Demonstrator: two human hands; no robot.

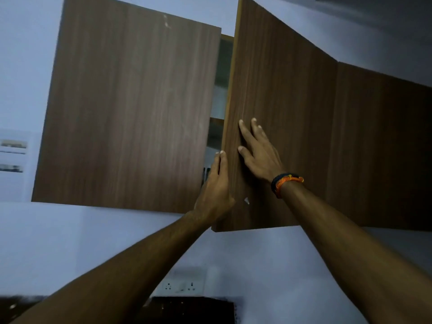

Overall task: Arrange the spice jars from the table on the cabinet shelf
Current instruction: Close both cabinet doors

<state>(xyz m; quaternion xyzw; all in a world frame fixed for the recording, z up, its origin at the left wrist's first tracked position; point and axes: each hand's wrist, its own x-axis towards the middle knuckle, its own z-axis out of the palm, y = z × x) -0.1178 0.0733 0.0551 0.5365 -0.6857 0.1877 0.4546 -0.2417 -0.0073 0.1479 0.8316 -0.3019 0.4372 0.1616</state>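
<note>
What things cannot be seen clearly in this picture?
- Cabinet shelf, head view: mostly hidden behind the two doors; only a dim gap shows.
- Spice jars and table: out of frame.
- Left hand fingertips: hidden behind the right door edge.
- Dark object below the wall socket: cut off by the bottom edge.

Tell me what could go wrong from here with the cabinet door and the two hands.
1. The left hand has its fingers curled around the edge of the right door, in the gap beside the left door. If the door swings shut, they may be pinched.
2. The right hand lies flat on the door face with no grip, so it could slip.
</note>
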